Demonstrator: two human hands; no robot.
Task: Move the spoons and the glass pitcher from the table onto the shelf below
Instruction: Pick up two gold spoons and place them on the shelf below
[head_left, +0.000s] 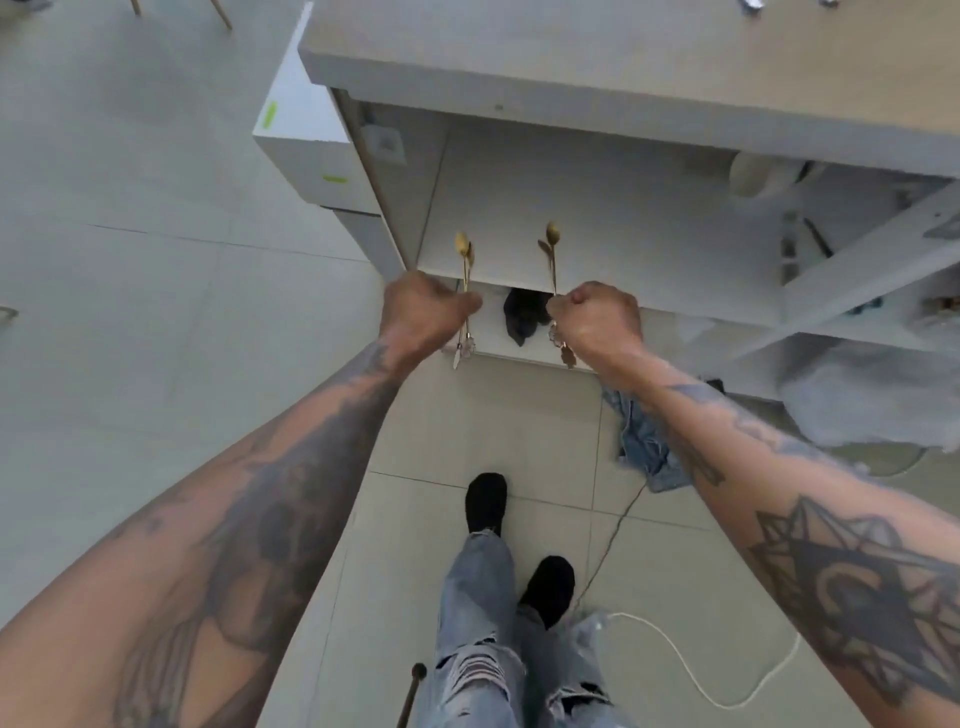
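The left hand (423, 306) is closed in a fist around the handles of a small bunch of gold spoons (463, 260); the bowls point away from the person and lie over the white shelf (597, 249), while the decorated handle ends stick out below the fist toward the floor; the exact count in this bunch cannot be told, though at least 2 bowls overlap at the far end. The right hand (597, 319) is likewise clenched around a second set of spoons (551, 254), bowls forward over the same shelf, ornamental ends hanging out under the fist near the shelf's front edge; whether the bowls touch the shelf surface cannot be told from this angle. The 2 fists are level with each other, well apart, both just at the shelf's front lip. Between them, on a lower level, lies a dark crumpled cloth (524, 317). Above the shelf juts the grey tabletop (623, 57), its edge overhanging the shelf; the glass pitcher cannot be made out here. To the right of the right forearm a piece of blue denim (644, 441) hangs from a lower level; a white cable (691, 670) curls on the tiled floor beside the person's jeans and 2 black shoes (485, 501).
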